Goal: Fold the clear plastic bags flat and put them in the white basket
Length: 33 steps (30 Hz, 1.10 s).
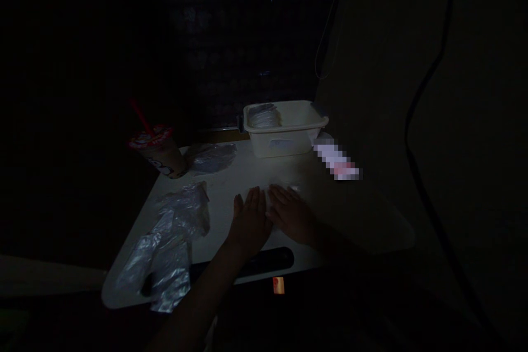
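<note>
My left hand lies palm down on the white table, its fingers stretched forward. Right beside it, my right hand is also laid flat, fingers out and pointing toward the left hand. The two hands nearly meet at the thumbs. Whether something thin and clear lies beneath them is too dark to tell; a faint glint shows by the right fingertips. Left of my hands, crumpled clear plastic bags spread down to the table's front edge.
A white plastic bin holding a stack of clear plastic stands at the back. Another clear plastic bag lies by a drink cup with a red straw. A bright pixelated object is at right. A dark bar runs along the front edge.
</note>
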Each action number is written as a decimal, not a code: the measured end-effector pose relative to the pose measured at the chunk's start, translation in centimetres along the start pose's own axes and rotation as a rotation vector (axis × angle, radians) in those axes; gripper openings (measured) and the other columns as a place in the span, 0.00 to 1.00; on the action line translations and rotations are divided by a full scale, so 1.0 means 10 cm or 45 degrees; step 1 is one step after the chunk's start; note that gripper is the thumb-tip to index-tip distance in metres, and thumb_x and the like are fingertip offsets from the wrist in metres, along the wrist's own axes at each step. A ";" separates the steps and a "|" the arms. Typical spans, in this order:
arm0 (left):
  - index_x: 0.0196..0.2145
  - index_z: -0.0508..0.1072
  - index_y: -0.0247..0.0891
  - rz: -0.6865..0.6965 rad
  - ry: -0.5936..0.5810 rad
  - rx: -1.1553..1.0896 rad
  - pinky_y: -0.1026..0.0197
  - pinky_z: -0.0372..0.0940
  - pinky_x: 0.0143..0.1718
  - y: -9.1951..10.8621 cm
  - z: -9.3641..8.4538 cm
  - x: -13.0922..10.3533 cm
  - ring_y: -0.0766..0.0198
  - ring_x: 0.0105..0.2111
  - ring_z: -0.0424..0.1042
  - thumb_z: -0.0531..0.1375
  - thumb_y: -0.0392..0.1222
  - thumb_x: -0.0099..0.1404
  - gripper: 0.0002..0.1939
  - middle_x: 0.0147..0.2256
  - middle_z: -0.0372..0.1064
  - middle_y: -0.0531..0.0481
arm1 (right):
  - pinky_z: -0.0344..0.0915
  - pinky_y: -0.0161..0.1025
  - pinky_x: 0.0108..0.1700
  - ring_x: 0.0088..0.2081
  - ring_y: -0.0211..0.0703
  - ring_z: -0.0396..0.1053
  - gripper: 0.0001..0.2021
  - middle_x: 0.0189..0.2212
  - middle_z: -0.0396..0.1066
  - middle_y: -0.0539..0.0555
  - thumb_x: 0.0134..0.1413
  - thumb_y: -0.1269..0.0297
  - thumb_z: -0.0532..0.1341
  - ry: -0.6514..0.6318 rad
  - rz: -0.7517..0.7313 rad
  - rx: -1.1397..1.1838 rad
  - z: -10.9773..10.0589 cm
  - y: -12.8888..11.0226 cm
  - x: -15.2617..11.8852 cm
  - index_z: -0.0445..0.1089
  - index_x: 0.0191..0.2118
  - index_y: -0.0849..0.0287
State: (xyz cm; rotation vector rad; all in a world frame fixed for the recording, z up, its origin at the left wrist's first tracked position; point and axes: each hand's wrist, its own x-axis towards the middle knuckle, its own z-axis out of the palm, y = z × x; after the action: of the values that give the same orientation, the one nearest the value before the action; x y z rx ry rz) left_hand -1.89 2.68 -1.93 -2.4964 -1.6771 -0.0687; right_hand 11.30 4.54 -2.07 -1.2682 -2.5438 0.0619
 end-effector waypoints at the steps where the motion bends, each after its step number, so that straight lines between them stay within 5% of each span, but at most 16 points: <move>1: 0.53 0.50 0.26 -0.009 0.008 0.005 0.44 0.41 0.50 -0.01 0.01 -0.01 0.53 0.54 0.42 0.38 0.44 0.61 0.25 0.54 0.45 0.35 | 0.44 0.49 0.53 0.54 0.47 0.47 0.24 0.53 0.52 0.61 0.53 0.58 0.43 -0.006 0.009 -0.025 0.02 0.03 -0.02 0.53 0.52 0.68; 11: 0.52 0.49 0.22 -0.067 0.060 0.005 0.41 0.40 0.48 -0.03 0.05 -0.03 0.48 0.54 0.41 0.38 0.51 0.60 0.31 0.54 0.44 0.31 | 0.46 0.52 0.50 0.53 0.50 0.48 0.23 0.52 0.52 0.65 0.52 0.58 0.44 0.123 0.179 -0.195 0.04 0.40 -0.20 0.54 0.50 0.68; 15: 0.53 0.49 0.25 -0.072 0.092 -0.066 0.40 0.42 0.47 -0.02 -0.02 -0.05 0.49 0.54 0.42 0.40 0.52 0.60 0.30 0.54 0.44 0.32 | 0.46 0.52 0.51 0.54 0.47 0.47 0.18 0.52 0.54 0.60 0.53 0.63 0.42 0.179 0.127 -0.118 0.14 0.56 -0.25 0.58 0.48 0.61; 20: 0.50 0.57 0.34 0.277 0.227 -0.217 0.49 0.49 0.48 0.18 -0.17 -0.14 0.56 0.50 0.53 0.48 0.41 0.59 0.20 0.50 0.55 0.42 | 0.49 0.46 0.52 0.53 0.41 0.49 0.18 0.50 0.57 0.55 0.53 0.66 0.42 0.310 0.181 0.036 0.27 0.71 -0.25 0.57 0.48 0.57; 23: 0.41 0.66 0.31 0.427 0.194 -0.238 0.56 0.57 0.43 0.33 -0.18 -0.15 0.59 0.42 0.63 0.51 0.32 0.56 0.13 0.41 0.65 0.42 | 0.50 0.47 0.52 0.53 0.43 0.51 0.18 0.49 0.59 0.57 0.53 0.65 0.42 0.380 0.200 0.168 0.29 0.72 -0.23 0.58 0.48 0.59; 29: 0.36 0.68 0.30 0.418 0.109 -0.192 0.56 0.60 0.38 0.40 -0.18 -0.06 0.57 0.37 0.66 0.53 0.27 0.52 0.12 0.38 0.67 0.39 | 0.48 0.47 0.53 0.52 0.44 0.52 0.19 0.48 0.59 0.58 0.52 0.58 0.43 0.462 0.367 0.571 0.19 0.64 -0.20 0.60 0.46 0.60; 33: 0.29 0.70 0.30 0.270 0.091 -0.576 0.58 0.60 0.36 0.29 -0.32 0.01 0.59 0.33 0.67 0.51 0.28 0.52 0.09 0.33 0.69 0.41 | 0.48 0.46 0.53 0.52 0.44 0.53 0.21 0.49 0.59 0.55 0.50 0.53 0.46 0.468 0.625 1.112 0.00 0.70 -0.18 0.62 0.45 0.58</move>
State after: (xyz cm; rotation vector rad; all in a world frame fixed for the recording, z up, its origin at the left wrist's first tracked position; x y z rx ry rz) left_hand 0.98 1.26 1.05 -2.9340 -1.4905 -0.5673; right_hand 17.77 7.40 -3.65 -1.3005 -1.5337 0.8470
